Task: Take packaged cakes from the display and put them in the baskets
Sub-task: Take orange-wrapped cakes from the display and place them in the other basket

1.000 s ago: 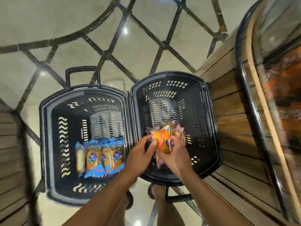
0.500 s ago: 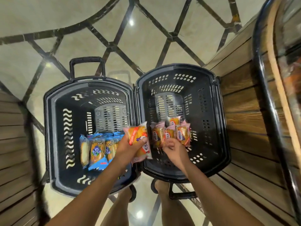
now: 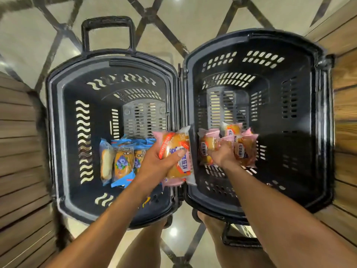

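Two black plastic baskets stand side by side on the floor. The left basket (image 3: 58, 117) holds several blue-wrapped cakes (image 3: 121, 161) in a row. The right basket (image 3: 301, 117) holds several pink-wrapped cakes (image 3: 245, 149). My left hand (image 3: 154, 163) grips pink-wrapped cakes (image 3: 176, 153) over the seam between the baskets. My right hand (image 3: 222, 155) reaches down into the right basket, its fingers curled on the pink-wrapped cakes lying there.
Wooden slats of the display base (image 3: 345, 105) rise on the right, and more wooden slats (image 3: 17, 151) on the left. The tiled floor (image 3: 170, 20) with dark lines lies beyond the baskets. My legs (image 3: 146, 246) show below.
My left hand has carried a pack of pink-wrapped cakes leftward from the right basket to the seam. My right hand has set its cakes down in the right basket. The camera has moved closer.
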`<state>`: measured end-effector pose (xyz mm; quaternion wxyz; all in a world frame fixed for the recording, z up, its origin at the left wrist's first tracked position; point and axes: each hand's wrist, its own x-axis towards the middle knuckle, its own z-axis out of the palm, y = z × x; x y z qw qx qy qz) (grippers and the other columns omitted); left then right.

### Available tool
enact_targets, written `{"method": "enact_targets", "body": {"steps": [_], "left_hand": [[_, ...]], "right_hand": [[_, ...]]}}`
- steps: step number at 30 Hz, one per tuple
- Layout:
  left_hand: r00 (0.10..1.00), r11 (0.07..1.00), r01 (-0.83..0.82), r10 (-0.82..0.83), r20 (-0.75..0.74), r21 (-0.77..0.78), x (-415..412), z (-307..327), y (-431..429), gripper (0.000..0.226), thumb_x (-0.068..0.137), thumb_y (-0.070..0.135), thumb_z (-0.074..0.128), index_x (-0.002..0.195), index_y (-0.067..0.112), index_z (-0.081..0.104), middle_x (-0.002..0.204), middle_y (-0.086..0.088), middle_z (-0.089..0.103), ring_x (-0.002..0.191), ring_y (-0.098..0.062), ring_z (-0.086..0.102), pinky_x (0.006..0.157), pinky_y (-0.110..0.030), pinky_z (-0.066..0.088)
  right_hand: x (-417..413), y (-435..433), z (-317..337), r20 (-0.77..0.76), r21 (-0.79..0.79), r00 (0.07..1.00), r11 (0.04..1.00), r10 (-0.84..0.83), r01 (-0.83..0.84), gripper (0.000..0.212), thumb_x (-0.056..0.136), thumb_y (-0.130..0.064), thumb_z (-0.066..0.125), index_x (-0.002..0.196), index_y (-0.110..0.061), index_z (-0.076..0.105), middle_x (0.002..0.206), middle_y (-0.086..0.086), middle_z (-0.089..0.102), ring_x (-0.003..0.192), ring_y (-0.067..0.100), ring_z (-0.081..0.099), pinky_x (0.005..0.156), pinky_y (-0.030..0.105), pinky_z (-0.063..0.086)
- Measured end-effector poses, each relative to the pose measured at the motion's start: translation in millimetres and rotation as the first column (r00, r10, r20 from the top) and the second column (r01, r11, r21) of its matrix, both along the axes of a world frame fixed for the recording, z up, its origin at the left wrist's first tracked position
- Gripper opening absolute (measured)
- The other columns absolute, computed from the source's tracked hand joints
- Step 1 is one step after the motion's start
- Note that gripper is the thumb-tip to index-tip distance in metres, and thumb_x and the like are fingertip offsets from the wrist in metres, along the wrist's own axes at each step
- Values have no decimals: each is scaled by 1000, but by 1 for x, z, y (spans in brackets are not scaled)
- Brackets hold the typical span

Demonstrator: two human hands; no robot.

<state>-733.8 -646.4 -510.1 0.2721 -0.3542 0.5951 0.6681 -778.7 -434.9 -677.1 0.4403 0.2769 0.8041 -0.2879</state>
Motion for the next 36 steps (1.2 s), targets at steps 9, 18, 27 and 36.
{"method": "enact_targets", "body": {"steps": [9, 18, 27, 36], "left_hand": [[1000, 1000, 0, 0, 13, -21, 0, -1, 0, 23, 90, 17, 73, 112, 20, 68, 97, -4, 80, 88, -22, 78, 66, -29, 63], [999, 998, 13, -10, 49, -59, 4, 46, 2, 30, 95, 29, 72, 123, 19, 66, 106, -4, 80, 96, -24, 78, 82, -37, 63], [998, 997, 56, -56, 2, -61, -6, 205, 11, 29, 93, 17, 75, 121, 12, 65, 101, -15, 79, 86, -28, 76, 75, -41, 62], [977, 998, 46, -38, -208, 34, -32, 377, 8, 45, 87, 23, 82, 126, 11, 64, 118, -20, 74, 99, -33, 73, 86, -50, 62]], "right_hand": [[15, 1, -17, -80, 48, 996, 998, -27, 31, 24, 85, -40, 78, 96, -27, 60, 94, 0, 68, 94, 26, 65, 89, 43, 54], [11, 23, 72, -167, -51, 976, 989, -143, 136, 23, 88, -28, 78, 92, -31, 55, 94, -5, 68, 91, 20, 64, 88, 35, 52], [-10, 46, 299, -209, -460, 877, 835, -432, 302, 14, 88, 3, 73, 96, -8, 74, 86, 0, 77, 72, 8, 72, 64, 21, 55], [-26, 58, 515, -144, -726, 740, 578, -658, 373, 47, 77, -4, 72, 122, -1, 62, 116, 24, 71, 107, 40, 68, 98, 56, 53]]}}
